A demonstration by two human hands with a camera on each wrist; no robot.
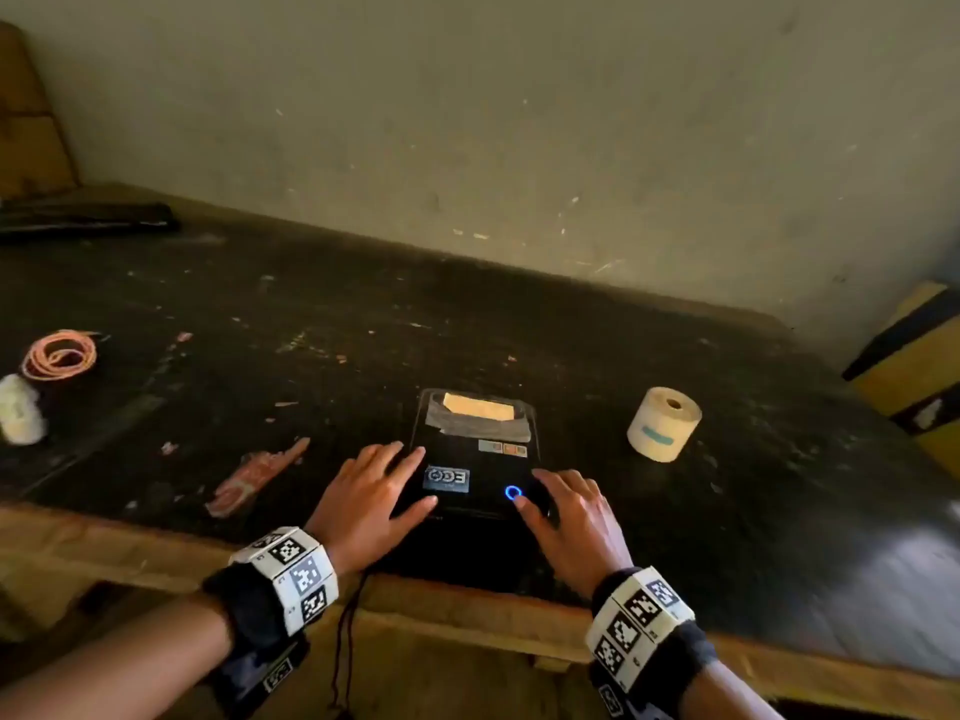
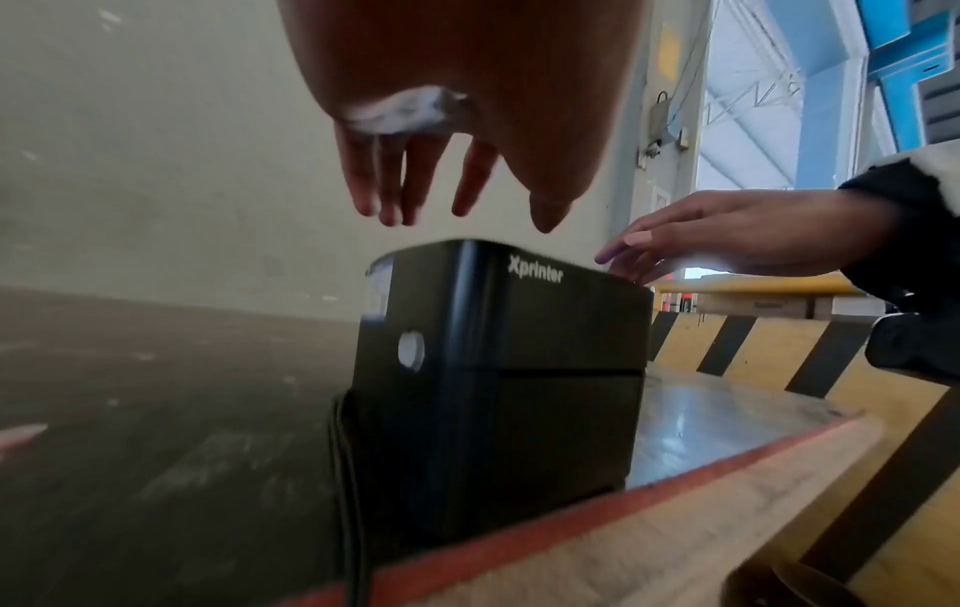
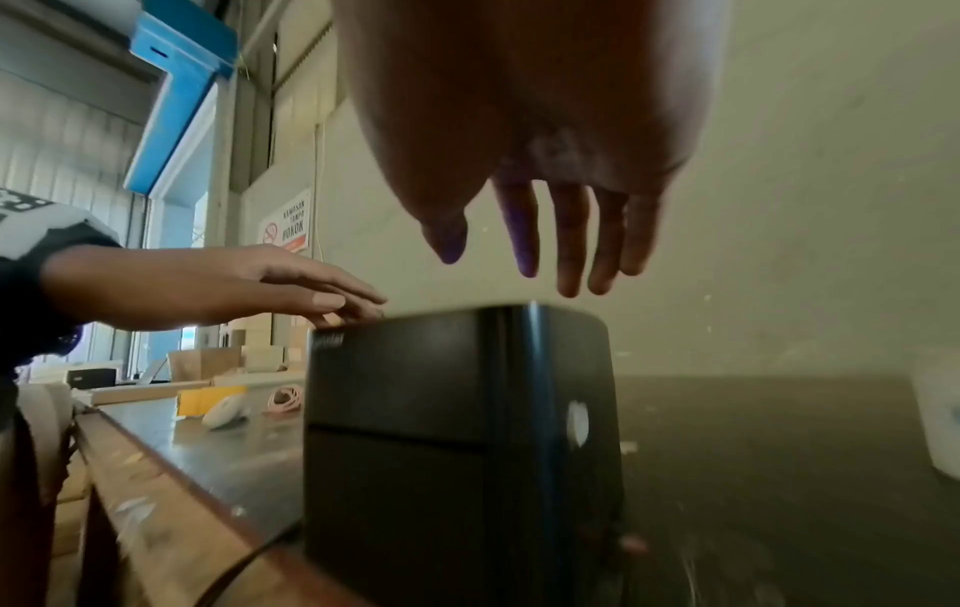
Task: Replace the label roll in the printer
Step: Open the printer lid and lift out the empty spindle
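A black label printer [image 1: 470,462] stands near the table's front edge, lid closed, with a blue ring light [image 1: 512,492] lit on top and a taped tan slip at its far end. My left hand [image 1: 379,480] is spread flat over the top's left side. My right hand [image 1: 566,506] is spread over the right side, its thumb by the light. In the wrist views the left fingers [image 2: 410,185] and right fingers [image 3: 571,238] hang straight just above the printer [image 2: 499,349] [image 3: 457,431]; whether they touch it is unclear. A cream label roll [image 1: 664,423] stands upright on the table, right of the printer.
A pink coiled cord [image 1: 60,356] and a white wad [image 1: 21,407] lie far left, and a pink wrapper [image 1: 254,480] lies left of the printer. A yellow-and-black barrier [image 1: 914,376] stands at the right. A cable [image 1: 345,641] hangs over the wooden table edge [image 1: 467,610].
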